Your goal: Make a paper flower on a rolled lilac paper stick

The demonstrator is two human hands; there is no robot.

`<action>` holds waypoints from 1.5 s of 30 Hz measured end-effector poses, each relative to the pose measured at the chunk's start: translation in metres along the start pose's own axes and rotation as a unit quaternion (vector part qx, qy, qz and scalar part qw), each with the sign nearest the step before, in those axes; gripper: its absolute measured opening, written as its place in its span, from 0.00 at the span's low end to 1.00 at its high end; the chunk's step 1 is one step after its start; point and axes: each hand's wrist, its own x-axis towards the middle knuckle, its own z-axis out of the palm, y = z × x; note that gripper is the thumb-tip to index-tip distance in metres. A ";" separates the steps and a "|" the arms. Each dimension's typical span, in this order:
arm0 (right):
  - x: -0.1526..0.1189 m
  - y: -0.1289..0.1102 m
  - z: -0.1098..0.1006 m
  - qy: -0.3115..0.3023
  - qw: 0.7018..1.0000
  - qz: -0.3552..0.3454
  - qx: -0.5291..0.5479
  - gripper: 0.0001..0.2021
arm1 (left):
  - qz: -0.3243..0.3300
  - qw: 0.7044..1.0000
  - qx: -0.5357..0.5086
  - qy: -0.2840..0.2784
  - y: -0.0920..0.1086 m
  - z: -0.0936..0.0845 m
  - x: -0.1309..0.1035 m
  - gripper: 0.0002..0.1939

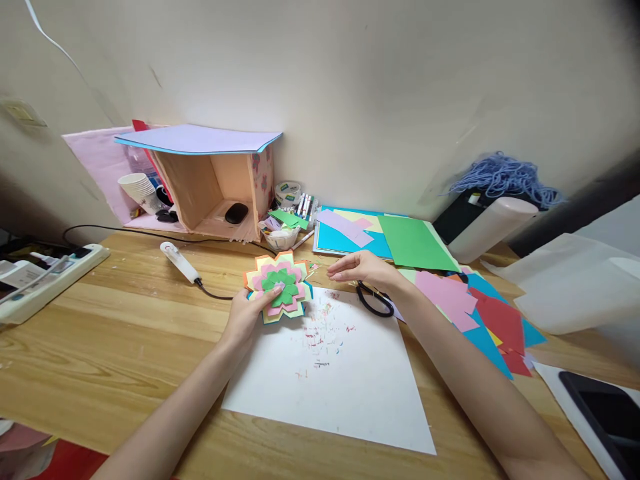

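A layered paper flower point(300, 273) in orange, yellow, pink and green is held in my left hand point(245, 313), the thumb pressed on its green centre. It hangs over the upper left part of a white sheet of paper point(370, 393) marked with coloured strokes. To the right of the flower hovers my right hand point(363, 268), its fingers stretched out to the left with nothing visible in them. Just below that hand lie scissors with black handles point(376, 308), their blades largely hidden. Small paper scraps point(314, 267) are scattered by the sheet's far edge.
A white glue gun point(180, 263) with a black cord lies left. Behind stand an open box point(210, 180), paper cups point(139, 190) and a bowl of scraps point(281, 237). Coloured paper point(420, 243), cut pieces point(493, 310), blue yarn point(503, 177) and a phone point(600, 407) are right.
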 end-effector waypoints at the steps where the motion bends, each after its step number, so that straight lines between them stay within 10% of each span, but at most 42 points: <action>1: 0.000 -0.001 0.000 -0.005 1.000 -0.006 0.004 0.16 | -0.001 1.000 0.000 0.004 0.001 0.000 0.000 0.26; 28: 0.005 -0.007 0.016 0.100 0.992 0.016 0.079 0.18 | -0.008 1.000 -0.026 -0.006 -0.005 -0.004 0.004 0.26; 39: 0.012 0.006 0.016 0.049 0.995 0.015 0.089 0.16 | -0.061 0.995 -0.068 -0.032 -0.009 -0.006 0.007 0.22; 45: 0.023 -0.002 0.016 0.129 0.990 -0.042 0.041 0.14 | -0.079 0.993 -0.082 -0.032 -0.005 -0.005 0.005 0.21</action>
